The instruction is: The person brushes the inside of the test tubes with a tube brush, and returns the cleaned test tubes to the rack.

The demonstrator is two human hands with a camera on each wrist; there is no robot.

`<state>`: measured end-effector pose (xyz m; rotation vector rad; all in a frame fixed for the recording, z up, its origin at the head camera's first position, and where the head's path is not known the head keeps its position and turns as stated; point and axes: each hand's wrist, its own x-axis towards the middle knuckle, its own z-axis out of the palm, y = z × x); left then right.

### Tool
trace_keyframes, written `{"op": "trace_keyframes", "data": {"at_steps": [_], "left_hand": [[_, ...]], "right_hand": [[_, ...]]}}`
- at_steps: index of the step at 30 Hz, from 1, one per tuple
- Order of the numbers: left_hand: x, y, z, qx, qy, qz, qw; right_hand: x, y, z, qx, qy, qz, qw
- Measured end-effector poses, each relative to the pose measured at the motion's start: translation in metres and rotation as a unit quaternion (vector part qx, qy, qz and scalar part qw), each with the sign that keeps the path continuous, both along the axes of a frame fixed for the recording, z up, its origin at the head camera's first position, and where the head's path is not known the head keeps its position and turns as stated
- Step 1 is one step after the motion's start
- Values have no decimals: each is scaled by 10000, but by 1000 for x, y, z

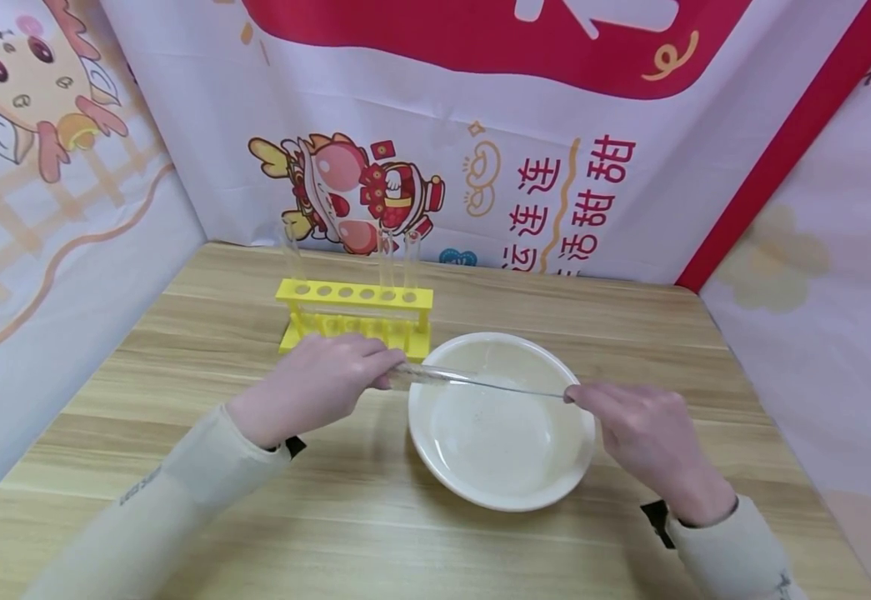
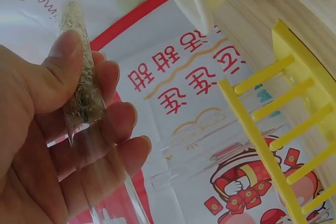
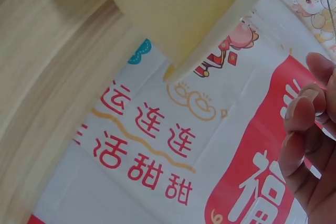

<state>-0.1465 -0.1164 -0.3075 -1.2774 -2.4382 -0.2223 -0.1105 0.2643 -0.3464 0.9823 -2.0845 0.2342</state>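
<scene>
A clear test tube (image 2: 84, 85) lies between the thumb and curled fingers of my left hand (image 1: 322, 383), with the bristles of a brush (image 2: 79, 24) inside it. From the tube's mouth a thin wire handle (image 1: 513, 388) runs to the right over the white bowl (image 1: 495, 500). My right hand (image 1: 648, 425) pinches the wire's far end beyond the bowl's right rim; in the right wrist view its fingers (image 3: 302, 114) are bent at the frame's right edge. Both hands are above the table, the tube tilted slightly down toward the right.
Behind my left hand a yellow rack (image 1: 352, 296) stands on the wooden table (image 1: 217, 333), with several clear test tubes (image 1: 411, 262) upright in it. Printed cloth (image 1: 420, 83) hangs behind the table and at both sides.
</scene>
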Motion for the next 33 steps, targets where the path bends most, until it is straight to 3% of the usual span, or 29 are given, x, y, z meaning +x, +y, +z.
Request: {"op": "trace_keyframes", "data": {"at_steps": [13, 33], "left_hand": [[1, -3, 4, -78, -247, 90, 9996], [-4, -5, 2, -314, -563, 316, 9974]], "right_hand": [[3, 9, 0, 73, 405, -255, 9988], [2, 16, -4, 101, 502, -289, 9983]]}}
